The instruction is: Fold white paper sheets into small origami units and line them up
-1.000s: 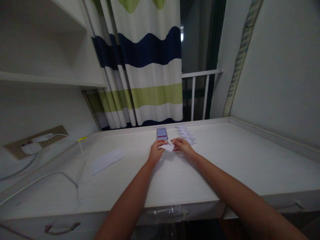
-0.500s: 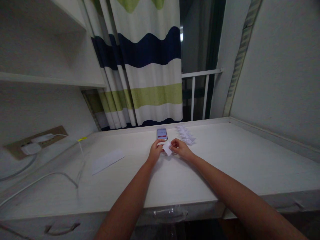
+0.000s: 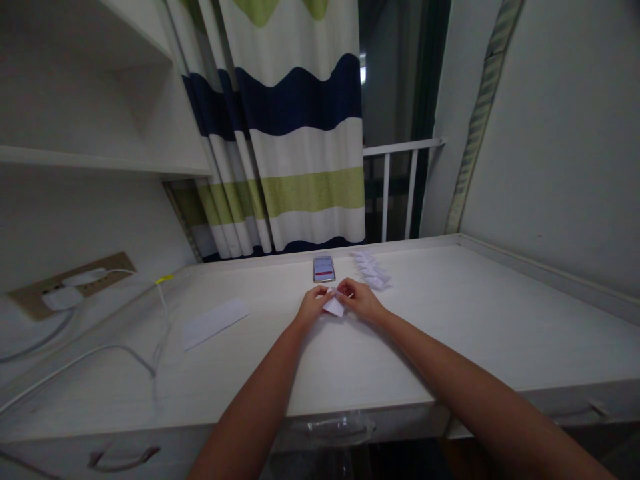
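A small folded piece of white paper [image 3: 334,307] is held between my two hands, just above the desk. My left hand [image 3: 313,305] pinches its left edge, with the thumb lying over the paper. On the other side, the thumb and fingertips of my right hand [image 3: 361,299] grip the upper right part. Fingers hide some of the folds. Beyond my hands lies a phone [image 3: 324,269] with its screen lit. Several folded white paper pieces [image 3: 371,269] rest in a row to the right of the phone.
A flat white paper sheet [image 3: 216,323] lies on the white desk [image 3: 450,320] at the left. Plugs sit in a power socket [image 3: 75,285] on the left wall, with a white cable [image 3: 115,347] trailing down. A striped curtain [image 3: 305,153] hangs behind the desk.
The folded paper has turned and tilted between my fingers, its lower corner now pointing toward me. My left hand has dropped slightly and both sets of fingertips have drawn closer together.
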### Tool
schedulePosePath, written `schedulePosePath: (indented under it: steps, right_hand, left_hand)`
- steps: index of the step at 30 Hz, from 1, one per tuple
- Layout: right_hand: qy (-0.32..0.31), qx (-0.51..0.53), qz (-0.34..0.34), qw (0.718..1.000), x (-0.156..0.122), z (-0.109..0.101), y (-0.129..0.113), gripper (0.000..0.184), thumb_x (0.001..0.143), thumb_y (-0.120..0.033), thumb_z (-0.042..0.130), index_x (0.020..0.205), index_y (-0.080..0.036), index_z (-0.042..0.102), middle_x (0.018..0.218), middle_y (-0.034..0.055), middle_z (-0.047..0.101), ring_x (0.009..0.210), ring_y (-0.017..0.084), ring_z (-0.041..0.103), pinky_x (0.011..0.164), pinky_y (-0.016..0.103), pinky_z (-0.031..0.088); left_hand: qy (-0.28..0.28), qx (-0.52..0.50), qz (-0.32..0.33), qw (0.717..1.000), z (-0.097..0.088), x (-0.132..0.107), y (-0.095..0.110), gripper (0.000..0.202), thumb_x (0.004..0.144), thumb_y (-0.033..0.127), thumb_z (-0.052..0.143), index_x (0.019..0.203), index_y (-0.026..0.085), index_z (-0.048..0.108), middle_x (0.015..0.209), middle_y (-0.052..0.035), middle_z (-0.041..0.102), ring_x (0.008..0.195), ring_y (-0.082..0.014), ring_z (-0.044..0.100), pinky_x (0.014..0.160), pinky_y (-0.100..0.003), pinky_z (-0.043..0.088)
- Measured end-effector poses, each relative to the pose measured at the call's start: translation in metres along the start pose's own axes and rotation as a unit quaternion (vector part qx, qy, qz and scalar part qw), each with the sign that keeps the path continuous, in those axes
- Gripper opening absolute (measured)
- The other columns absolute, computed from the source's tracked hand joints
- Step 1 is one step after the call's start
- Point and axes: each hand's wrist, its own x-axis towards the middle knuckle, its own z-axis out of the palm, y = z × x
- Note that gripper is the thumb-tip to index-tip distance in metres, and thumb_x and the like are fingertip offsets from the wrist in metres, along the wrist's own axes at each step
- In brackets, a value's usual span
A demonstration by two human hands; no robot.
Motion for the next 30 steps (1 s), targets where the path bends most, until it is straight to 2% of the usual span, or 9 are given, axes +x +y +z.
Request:
schedulePosePath:
  steps: [5, 18, 30]
  right_hand:
    - [-0.005, -0.010, -0.012, 1.000, -0.002, 0.001, -0.001, 0.016, 0.074, -0.031, 0.050, 0.077, -0.016, 0.053, 0.072, 0.0016, 0.058, 0.063, 0.011, 0.052, 0.055, 0.022, 0.041]
    - [0.038, -0.080, -0.022, 0.996, 0.000, 0.002, -0.007, 0.008, 0.071, -0.022, 0.052, 0.065, -0.016, 0.052, 0.069, 0.0020, 0.052, 0.065, 0.012, 0.048, 0.055, 0.021, 0.042]
    - [0.024, -0.137, -0.074, 0.987, -0.005, 0.005, -0.011, 0.002, 0.072, -0.018, 0.050, 0.070, -0.018, 0.051, 0.076, 0.0026, 0.052, 0.071, 0.013, 0.049, 0.064, 0.024, 0.041]
  left_hand:
    - [-0.019, 0.020, 0.023, 0.999, -0.003, 0.001, -0.002, 0.027, 0.054, 0.033, 0.067, 0.066, 0.012, 0.057, 0.059, -0.0007, 0.054, 0.053, -0.0094, 0.048, 0.046, -0.020, 0.036]
    - [-0.013, 0.062, 0.050, 0.997, -0.003, 0.005, -0.005, 0.023, 0.052, 0.028, 0.066, 0.056, 0.014, 0.048, 0.052, 0.0052, 0.048, 0.047, -0.0068, 0.043, 0.047, -0.019, 0.031]
    - [0.005, 0.078, 0.059, 0.995, -0.003, 0.008, -0.007, 0.012, 0.054, 0.018, 0.058, 0.053, 0.015, 0.046, 0.047, 0.0061, 0.045, 0.045, -0.0070, 0.042, 0.045, -0.018, 0.029]
